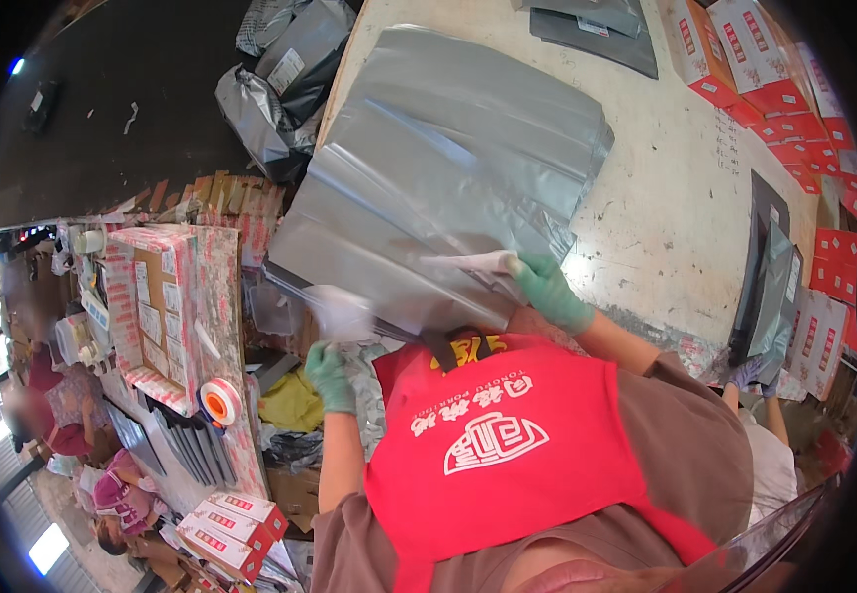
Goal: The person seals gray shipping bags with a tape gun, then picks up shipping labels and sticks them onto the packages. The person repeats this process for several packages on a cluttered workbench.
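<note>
From the head, the single fisheye view looks steeply down, close over the red apron, left hand and right hand, with the bench stretching beyond

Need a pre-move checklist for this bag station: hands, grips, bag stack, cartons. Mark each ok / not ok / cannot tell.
1. Both hands visible: ok. Left hand and right hand show, gloved in green.
2. Right-hand grip: ok. It pinches a white strip over the near part of the stack of grey plastic bags.
3. Left-hand grip: cannot tell. The white patch just above it is motion-blurred.
4. Stack squared up: not ok. Layers are staggered along its right edge.
5. Cartons away from stack: ok. Red-and-white cartons sit apart, with tabletop between.
</note>
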`<action>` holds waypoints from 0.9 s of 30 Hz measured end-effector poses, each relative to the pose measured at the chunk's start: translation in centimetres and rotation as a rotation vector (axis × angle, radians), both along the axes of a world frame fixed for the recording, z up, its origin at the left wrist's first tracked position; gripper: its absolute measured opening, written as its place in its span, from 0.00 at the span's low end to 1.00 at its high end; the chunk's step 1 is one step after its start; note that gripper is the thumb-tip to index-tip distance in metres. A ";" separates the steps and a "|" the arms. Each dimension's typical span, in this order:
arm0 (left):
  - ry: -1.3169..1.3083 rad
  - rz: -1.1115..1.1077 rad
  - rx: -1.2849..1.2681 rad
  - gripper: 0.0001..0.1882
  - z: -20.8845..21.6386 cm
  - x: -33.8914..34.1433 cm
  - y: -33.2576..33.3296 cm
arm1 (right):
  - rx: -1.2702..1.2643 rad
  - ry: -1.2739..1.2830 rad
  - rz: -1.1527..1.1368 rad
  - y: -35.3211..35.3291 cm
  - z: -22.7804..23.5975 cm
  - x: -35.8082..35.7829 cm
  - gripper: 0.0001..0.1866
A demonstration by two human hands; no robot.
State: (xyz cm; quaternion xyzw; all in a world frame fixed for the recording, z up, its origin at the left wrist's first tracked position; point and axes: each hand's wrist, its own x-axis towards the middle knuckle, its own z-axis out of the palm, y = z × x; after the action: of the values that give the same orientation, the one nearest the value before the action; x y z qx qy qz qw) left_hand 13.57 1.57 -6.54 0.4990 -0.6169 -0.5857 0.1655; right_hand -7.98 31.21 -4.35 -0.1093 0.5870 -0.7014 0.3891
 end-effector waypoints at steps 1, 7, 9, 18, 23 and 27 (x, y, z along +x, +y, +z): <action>-0.080 0.271 0.186 0.04 -1.6 2.1 -2.0 | 0.015 0.161 -0.003 0.2 0.2 -0.1 0.16; -0.072 -0.096 0.229 0.10 -1.1 -0.1 2.7 | 0.174 1.447 0.193 -3.1 -4.8 -3.6 0.22; -0.070 -0.364 0.072 0.10 -0.9 -1.6 4.4 | 0.205 1.498 0.242 -3.5 -6.4 -4.5 0.22; -0.117 -0.585 0.109 0.08 -1.8 -2.6 7.3 | 0.414 1.513 0.395 -4.2 -8.8 -5.1 0.24; -0.146 -0.647 -0.106 0.08 -2.3 -1.6 7.0 | 0.583 1.473 0.597 -6.4 -3.0 -4.7 0.25; -0.193 -0.587 -0.128 0.09 -1.4 -1.6 7.1 | 0.380 1.521 0.237 -9.7 -3.8 -4.4 0.27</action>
State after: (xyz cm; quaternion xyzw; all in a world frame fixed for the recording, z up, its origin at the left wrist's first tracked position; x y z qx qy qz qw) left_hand 11.99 8.69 -7.97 0.3413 -0.7832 -0.5184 -0.0387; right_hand -12.40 21.52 -8.17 -0.5519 0.7861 -0.2761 -0.0347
